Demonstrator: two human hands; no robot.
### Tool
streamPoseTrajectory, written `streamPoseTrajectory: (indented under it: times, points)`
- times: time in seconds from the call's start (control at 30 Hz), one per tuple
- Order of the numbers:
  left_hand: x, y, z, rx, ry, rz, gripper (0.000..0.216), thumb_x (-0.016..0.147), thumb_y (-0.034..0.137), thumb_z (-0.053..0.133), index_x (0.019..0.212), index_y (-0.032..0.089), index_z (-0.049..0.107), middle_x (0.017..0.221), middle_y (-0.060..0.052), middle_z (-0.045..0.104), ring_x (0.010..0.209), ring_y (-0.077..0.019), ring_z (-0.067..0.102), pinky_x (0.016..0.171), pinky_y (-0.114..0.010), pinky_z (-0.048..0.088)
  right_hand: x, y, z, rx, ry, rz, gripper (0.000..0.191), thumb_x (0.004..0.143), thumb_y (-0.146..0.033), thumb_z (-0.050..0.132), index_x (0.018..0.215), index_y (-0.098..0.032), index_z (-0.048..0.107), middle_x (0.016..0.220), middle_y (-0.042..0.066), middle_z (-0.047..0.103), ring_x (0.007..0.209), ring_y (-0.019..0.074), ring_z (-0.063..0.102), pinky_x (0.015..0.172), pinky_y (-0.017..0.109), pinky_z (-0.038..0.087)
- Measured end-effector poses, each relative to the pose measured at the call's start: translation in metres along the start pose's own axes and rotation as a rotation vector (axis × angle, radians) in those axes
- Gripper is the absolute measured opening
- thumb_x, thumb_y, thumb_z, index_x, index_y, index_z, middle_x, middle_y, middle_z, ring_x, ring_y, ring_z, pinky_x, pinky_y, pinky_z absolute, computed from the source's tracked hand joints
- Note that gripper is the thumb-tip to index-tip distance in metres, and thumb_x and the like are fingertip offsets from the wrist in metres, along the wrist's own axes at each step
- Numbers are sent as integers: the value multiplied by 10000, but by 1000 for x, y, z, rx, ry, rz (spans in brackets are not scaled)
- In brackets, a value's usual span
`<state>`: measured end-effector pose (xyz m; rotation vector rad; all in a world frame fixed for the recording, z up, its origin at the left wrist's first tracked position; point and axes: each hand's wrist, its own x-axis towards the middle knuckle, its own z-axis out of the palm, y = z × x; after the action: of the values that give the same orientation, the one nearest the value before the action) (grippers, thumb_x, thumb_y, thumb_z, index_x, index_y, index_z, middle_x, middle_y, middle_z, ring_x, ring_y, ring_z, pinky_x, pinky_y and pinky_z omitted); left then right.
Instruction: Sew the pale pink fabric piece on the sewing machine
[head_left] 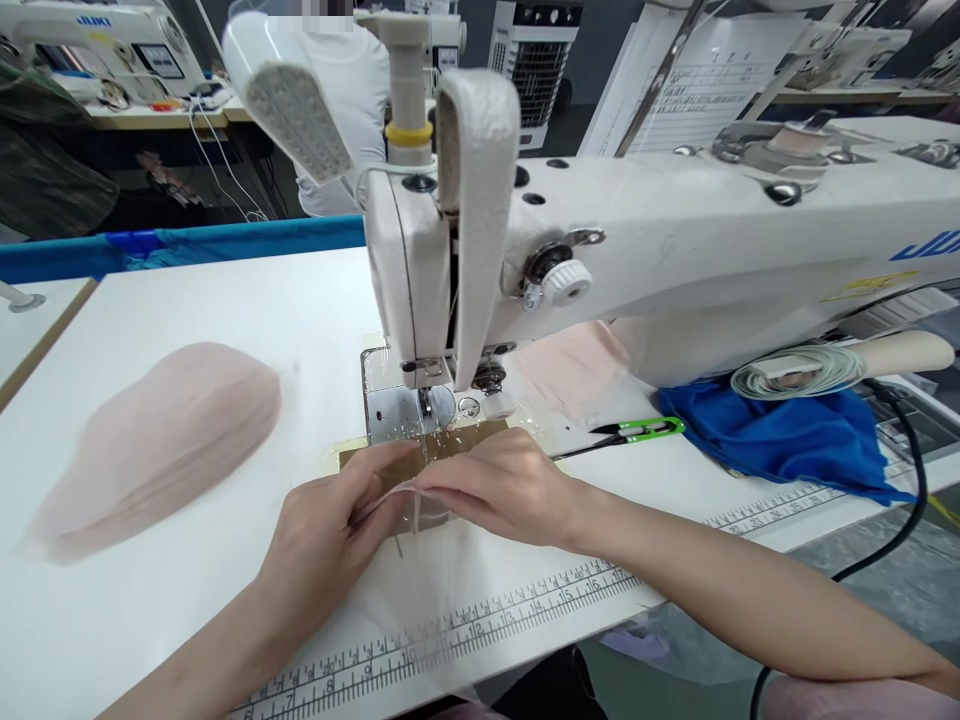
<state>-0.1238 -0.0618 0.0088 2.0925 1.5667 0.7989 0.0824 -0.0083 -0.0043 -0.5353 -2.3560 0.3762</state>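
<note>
Just in front of the sewing machine's presser foot (426, 402), a sheer pale pink fabric (405, 490) is pinched in both hands. My left hand (330, 525) is closed on its left part, thumb and fingers together. Closed on the same fabric from the right is my right hand (510, 485), knuckles up. The sheer cloth hangs down over the table edge side, hard to make out against the white. Beneath the fingers lies a brown strip (472, 438) by the metal needle plate (382, 405). Fingertips are partly hidden by the cloth.
A sheer pink fabric piece (172, 440) lies on the left of the table. Right of the needle are another pink piece (574, 365), green thread snips (649, 429) and blue cloth (780, 435). A printed ruler (450, 640) runs along the front edge. A person in white (352, 100) is behind.
</note>
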Motion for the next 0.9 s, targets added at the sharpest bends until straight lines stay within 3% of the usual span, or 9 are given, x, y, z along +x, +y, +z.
streamPoseTrajectory:
  times: [0.07,0.13,0.23,0.4,0.5,0.6,0.67,0.77,0.9]
  points:
    - [-1,0,0,-24,13,94,221,931,323,501,1081,293,660,672,60,718,529,-104,623,558,-208,487,-1,0,-2,-142,38,-152,245,991,-175,455,927,-202,690,550,-50,627,433,74,490,385,231,361]
    - [-1,0,1,-18,38,157,182,931,306,511,960,284,690,732,46,747,588,-107,662,580,-202,497,-1,0,-5,-195,42,-257,281,962,-112,449,887,-207,702,507,-47,576,420,84,466,360,243,332]
    - [-2,2,0,23,50,115,196,920,345,519,835,266,678,621,54,697,483,-97,584,506,-203,452,1,-3,-9,-159,-21,-263,267,942,-115,487,835,-233,701,500,-49,551,417,81,457,342,243,290]
    - [-4,7,-2,-62,-10,22,193,887,387,538,887,272,693,557,57,637,450,-96,496,485,-217,388,4,-9,-19,-44,-100,-114,221,971,-204,496,878,-233,694,523,-52,584,431,81,477,378,247,321]
    - [-2,8,-2,-138,-158,-94,242,876,450,552,795,277,700,523,62,597,460,-106,461,467,-224,337,7,-11,-23,168,-170,120,154,960,-260,555,869,-197,663,613,-55,645,499,63,541,477,206,405]
    - [4,5,2,-23,-224,-172,315,871,499,531,732,267,692,513,50,583,472,-128,462,472,-248,306,8,-7,-19,243,-249,339,116,929,-232,600,838,-177,646,557,-78,597,500,57,535,531,190,401]
    - [8,1,7,146,-168,-128,302,888,472,506,768,263,688,523,42,597,494,-147,487,517,-272,326,7,-1,-11,138,-243,386,141,940,-236,573,845,-173,655,569,-68,606,504,65,527,536,204,368]
    - [10,-4,13,331,-62,-5,225,919,384,500,1002,242,653,595,38,647,559,-169,560,679,-335,401,5,6,1,-43,-210,385,188,941,-230,529,832,-181,674,651,-38,661,540,83,535,521,226,292]
    - [5,-5,15,528,113,264,251,926,277,535,1158,197,586,1034,-72,725,898,-245,653,863,-414,374,5,9,7,-109,-189,442,157,896,-195,562,797,-199,683,674,-46,667,576,86,545,522,234,244]
